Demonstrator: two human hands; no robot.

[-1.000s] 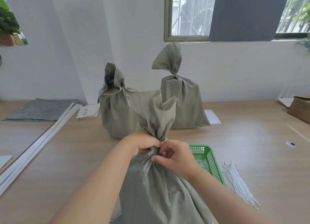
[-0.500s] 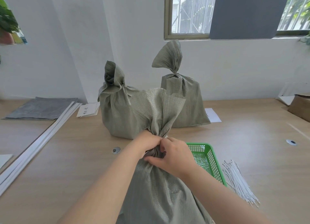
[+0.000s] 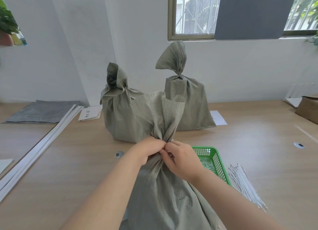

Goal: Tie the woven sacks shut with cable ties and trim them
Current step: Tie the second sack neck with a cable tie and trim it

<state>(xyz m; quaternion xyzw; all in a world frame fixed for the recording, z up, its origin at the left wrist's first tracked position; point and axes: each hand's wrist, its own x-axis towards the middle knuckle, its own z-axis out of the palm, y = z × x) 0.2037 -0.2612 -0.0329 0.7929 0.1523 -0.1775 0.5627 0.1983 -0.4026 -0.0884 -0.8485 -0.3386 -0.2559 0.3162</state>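
A grey-green woven sack [image 3: 165, 195] stands right in front of me, its mouth gathered into a neck and fanned out above. My left hand [image 3: 148, 149] grips the neck from the left. My right hand [image 3: 182, 159] pinches at the neck from the right, fingertips meeting the left hand's. A cable tie at the neck is hidden by my fingers. Two more sacks stand behind: one [image 3: 120, 119] with a bunched top, one [image 3: 187, 105] tied at a narrow neck. White cable ties [image 3: 246, 185] lie in a bundle at the right.
A green plastic basket [image 3: 218, 162] with thin white pieces sits right of the sack. White strips [image 3: 37, 147] and flat grey sacks [image 3: 43, 111] lie at the left. Paper labels [image 3: 89, 113] rest behind. A cardboard box [image 3: 308, 111] sits far right.
The sack's top has spread wider and shifted a little to the right. Both hands stayed at the neck, the right hand's fingers working closer against the left hand.
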